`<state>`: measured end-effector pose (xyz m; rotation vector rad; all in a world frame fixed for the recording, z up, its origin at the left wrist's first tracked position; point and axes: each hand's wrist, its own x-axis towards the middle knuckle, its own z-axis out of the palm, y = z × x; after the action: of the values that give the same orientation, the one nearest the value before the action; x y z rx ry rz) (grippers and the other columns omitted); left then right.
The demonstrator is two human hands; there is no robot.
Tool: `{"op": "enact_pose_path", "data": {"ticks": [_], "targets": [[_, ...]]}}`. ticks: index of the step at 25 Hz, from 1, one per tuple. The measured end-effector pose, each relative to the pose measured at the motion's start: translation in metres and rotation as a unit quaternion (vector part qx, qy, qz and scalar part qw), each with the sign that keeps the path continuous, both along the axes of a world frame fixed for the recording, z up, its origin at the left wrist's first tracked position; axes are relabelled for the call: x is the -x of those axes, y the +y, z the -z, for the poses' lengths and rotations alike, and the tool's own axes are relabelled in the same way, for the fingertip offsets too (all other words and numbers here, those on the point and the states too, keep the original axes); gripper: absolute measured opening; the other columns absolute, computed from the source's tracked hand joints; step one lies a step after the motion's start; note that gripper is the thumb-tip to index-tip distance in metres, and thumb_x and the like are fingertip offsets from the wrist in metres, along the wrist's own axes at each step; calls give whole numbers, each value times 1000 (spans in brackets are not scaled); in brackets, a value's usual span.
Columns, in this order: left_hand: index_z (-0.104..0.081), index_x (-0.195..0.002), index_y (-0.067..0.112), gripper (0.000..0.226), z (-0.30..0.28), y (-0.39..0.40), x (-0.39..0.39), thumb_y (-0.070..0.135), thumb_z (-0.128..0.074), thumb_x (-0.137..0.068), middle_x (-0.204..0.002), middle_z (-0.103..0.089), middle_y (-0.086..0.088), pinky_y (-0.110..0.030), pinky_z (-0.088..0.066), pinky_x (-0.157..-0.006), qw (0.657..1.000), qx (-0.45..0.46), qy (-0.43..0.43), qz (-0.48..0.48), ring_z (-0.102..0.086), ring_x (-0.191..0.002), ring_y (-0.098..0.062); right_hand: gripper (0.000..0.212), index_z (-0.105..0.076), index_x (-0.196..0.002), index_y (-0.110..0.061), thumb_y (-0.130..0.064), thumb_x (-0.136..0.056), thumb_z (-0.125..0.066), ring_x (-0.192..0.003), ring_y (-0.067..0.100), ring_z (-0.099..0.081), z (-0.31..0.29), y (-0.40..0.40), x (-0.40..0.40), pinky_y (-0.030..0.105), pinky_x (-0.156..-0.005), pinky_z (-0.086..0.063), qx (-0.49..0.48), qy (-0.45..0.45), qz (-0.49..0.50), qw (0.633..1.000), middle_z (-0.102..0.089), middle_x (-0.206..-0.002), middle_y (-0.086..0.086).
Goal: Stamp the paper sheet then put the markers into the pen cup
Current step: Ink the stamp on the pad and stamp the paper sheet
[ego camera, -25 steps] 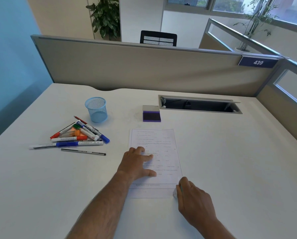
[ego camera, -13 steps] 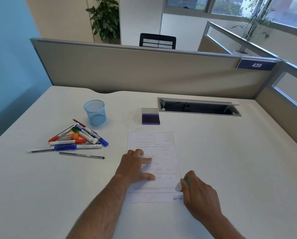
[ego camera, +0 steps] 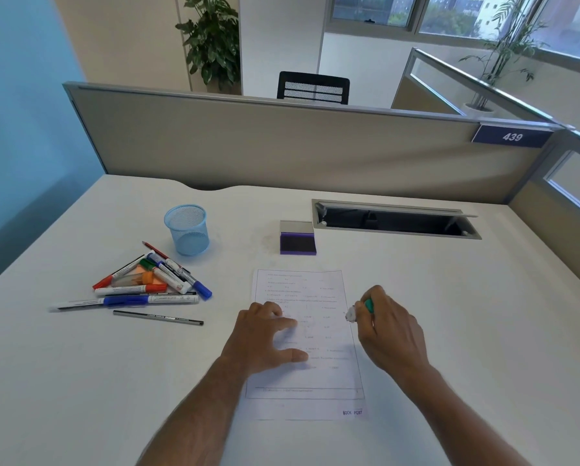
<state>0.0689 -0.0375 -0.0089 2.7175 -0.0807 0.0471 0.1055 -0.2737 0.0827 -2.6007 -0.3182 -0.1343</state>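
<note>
A printed paper sheet (ego camera: 319, 297) lies on the white desk, with a purple "BOOK POST" stamp mark (ego camera: 352, 412) in its lower right corner. My left hand (ego camera: 265, 338) rests flat on the sheet's left half. My right hand (ego camera: 388, 327) grips a small stamp (ego camera: 356, 311) with a green handle, lifted beside the sheet's right edge. A purple ink pad (ego camera: 297, 242) sits open beyond the sheet. A pile of markers (ego camera: 147, 282) lies at the left, next to a blue mesh pen cup (ego camera: 187, 229).
A grey pencil (ego camera: 157, 317) lies in front of the markers. A cable slot (ego camera: 396, 219) opens in the desk behind the ink pad. A beige partition (ego camera: 282, 146) closes the desk's far side and right side.
My right hand lifted the stamp off the sheet's lower right corner and moved it up along the right edge, leaving a purple mark. My left hand stayed on the paper.
</note>
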Motion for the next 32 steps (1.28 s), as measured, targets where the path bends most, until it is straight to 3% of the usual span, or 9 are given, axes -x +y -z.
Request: {"op": "enact_pose_path", "data": {"ticks": [3, 5, 8, 11, 13, 17, 22, 24, 32], "targets": [[-61, -122, 38, 84, -4, 1, -11, 94, -36, -65, -117, -55, 14, -29, -34, -91, 1000, -5, -15, -9, -48, -109, -9, 12, -47, -83, -27, -30, -92, -54, -56, 9, -53, 1, 11, -24, 22, -47, -37, -23, 4, 13, 1000, -58, -70, -15], [-62, -122, 34, 76, -6, 4, -23, 87, -41, -72, -120, -57, 14, -28, -37, -93, 1000, 13, -18, -19, -50, -110, -8, 10, -52, -84, -27, -30, -89, -60, -57, 11, -55, 3, 18, -45, 23, -48, -42, -63, 14, 42, 997, -61, -70, -13], [-64, -121, 30, 57, -9, 11, -44, 70, -52, -83, -122, -61, 12, -26, -41, -96, 998, 43, -26, -39, -54, -112, -9, 11, -57, -93, -27, -26, -88, -67, -67, 13, -61, 8, 32, -81, 22, -56, -50, -131, 37, 89, 987, -68, -87, -6], [-64, -120, 29, 46, -13, 19, -71, 59, -60, -85, -125, -61, 11, -29, -45, -99, 991, 86, -40, -97, -55, -114, -9, 31, -54, -114, -27, -24, -87, -70, -90, 20, -66, 14, 48, -118, 27, -68, -57, -230, 98, 147, 957, -65, -112, 3], [-64, -119, 30, 44, -14, 24, -88, 57, -63, -84, -126, -62, 10, -32, -47, -99, 983, 114, -39, -137, -55, -113, -10, 34, -56, -121, -23, -27, -89, -68, -96, 21, -64, 22, 58, -141, 23, -65, -54, -258, 118, 182, 941, -65, -118, 5], [-64, -119, 29, 45, -11, 34, -121, 56, -65, -83, -126, -62, 9, -32, -47, -98, 976, 117, -36, -182, -55, -113, -12, 23, -65, -106, -16, -34, -92, -63, -73, 18, -63, 39, 76, -181, 22, -55, -47, -278, 142, 193, 930, -70, -98, 5], [-64, -120, 27, 51, -4, 44, -155, 59, -66, -81, -129, -61, 6, -34, -43, -96, 972, 115, -23, -206, -53, -115, -16, 15, -56, -100, -21, -36, -98, -52, -76, 16, -63, 59, 101, -221, 23, -58, -51, -334, 189, 189, 904, -63, -84, -4], [-64, -121, 27, 54, -1, 45, -166, 61, -67, -79, -130, -60, 6, -35, -41, -96, 969, 114, -17, -216, -51, -117, -16, 14, -55, -104, -20, -32, -99, -51, -77, 19, -61, 68, 109, -234, 26, -67, -55, -339, 205, 205, 895, -59, -85, -3], [-64, -124, 30, 61, 5, 48, -188, 67, -67, -75, -127, -56, 8, -28, -30, -85, 970, 83, 2, -227, -47, -116, -14, 28, -44, -125, -21, -32, -100, -48, -95, 17, -53, 78, 132, -259, 28, -69, -48, -354, 240, 191, 883, -48, -112, -2]]}}
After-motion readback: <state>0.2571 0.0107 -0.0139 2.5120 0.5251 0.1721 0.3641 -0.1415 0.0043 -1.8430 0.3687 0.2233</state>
